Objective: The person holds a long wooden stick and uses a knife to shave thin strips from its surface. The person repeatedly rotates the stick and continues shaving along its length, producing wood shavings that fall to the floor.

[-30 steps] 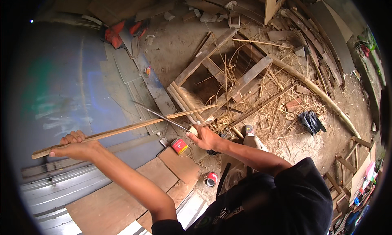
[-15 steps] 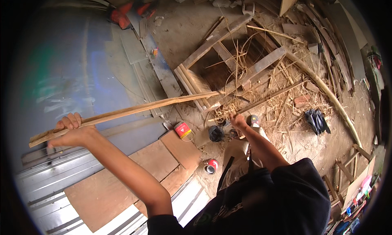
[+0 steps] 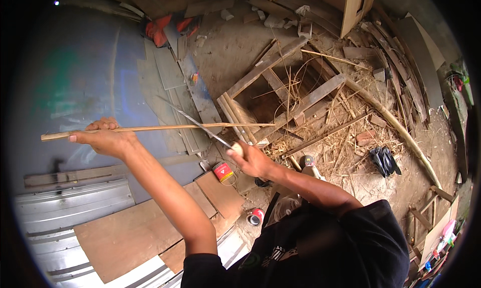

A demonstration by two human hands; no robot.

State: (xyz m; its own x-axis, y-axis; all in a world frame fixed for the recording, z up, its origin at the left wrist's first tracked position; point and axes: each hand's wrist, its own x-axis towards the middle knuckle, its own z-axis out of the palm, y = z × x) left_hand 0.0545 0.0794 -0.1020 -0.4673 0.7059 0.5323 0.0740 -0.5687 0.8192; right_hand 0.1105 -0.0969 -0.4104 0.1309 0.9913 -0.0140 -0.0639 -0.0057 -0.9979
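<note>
My left hand (image 3: 106,137) is closed round the left part of a long, narrow wooden strip (image 3: 165,128). The strip is held nearly level, and its thin far end lies in view over the corner of a wooden frame (image 3: 244,125). In my right hand (image 3: 253,162) is a long-bladed knife (image 3: 216,137), gripped by its pale handle. Its thin blade slants up to the left and crosses the strip's middle in view; I cannot tell whether the two touch.
Shavings (image 3: 345,142) litter the ground around the frame. A long curved pole (image 3: 396,115) leans at the right, near a black plastic bag (image 3: 383,160). Brown boards (image 3: 130,238) and a red-and-yellow can (image 3: 223,172) are at the lower left; a second can (image 3: 256,217) stands closer to me.
My right hand has risen and moved left, bringing the knife blade across the strip. My left hand has raised its end of the strip and moved slightly right.
</note>
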